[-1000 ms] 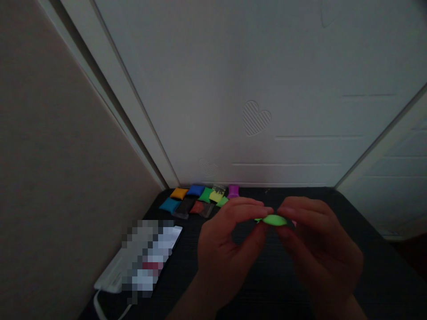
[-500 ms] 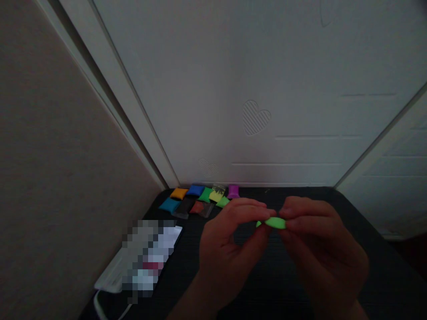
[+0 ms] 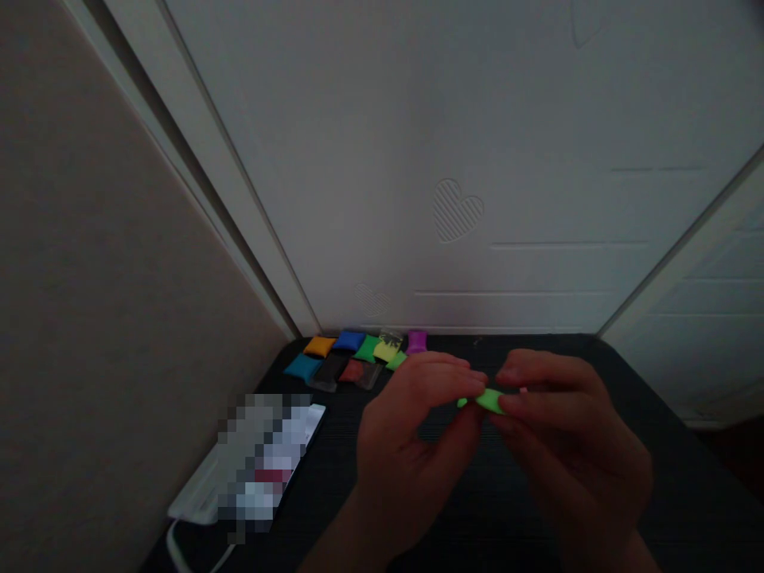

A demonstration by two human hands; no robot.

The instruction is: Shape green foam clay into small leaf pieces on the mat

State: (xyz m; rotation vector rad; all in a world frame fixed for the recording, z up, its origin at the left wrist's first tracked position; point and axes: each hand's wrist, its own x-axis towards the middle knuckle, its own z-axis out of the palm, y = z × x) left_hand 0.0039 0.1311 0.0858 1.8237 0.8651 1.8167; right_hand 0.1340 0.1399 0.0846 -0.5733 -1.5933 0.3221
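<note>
A small flattened piece of bright green modelling clay (image 3: pixel 489 400) is held up over the dark table, between the fingertips of both hands. My left hand (image 3: pixel 411 438) pinches its left end between thumb and fingers, and a bit of green pokes out on the far side of those fingertips. From the right, my right hand (image 3: pixel 576 446) presses the clay's right edge with thumb and a finger, its index finger raised slightly above. A small pink bit (image 3: pixel 524 390) shows behind the right fingers; what it is I cannot make out.
Several small clay packets, among them orange (image 3: pixel 320 346), blue (image 3: pixel 348 341), teal (image 3: pixel 302 367) and purple (image 3: pixel 417 342), lie along the back left of the black table (image 3: pixel 477 509). At the left are a blurred-out phone (image 3: pixel 310 426) and a white cable (image 3: pixel 174 541). A white panel (image 3: pixel 358 159) rises behind.
My right fingers have shifted slightly left over the clay, covering more of its right edge. The left hand keeps its pinch almost in place.
</note>
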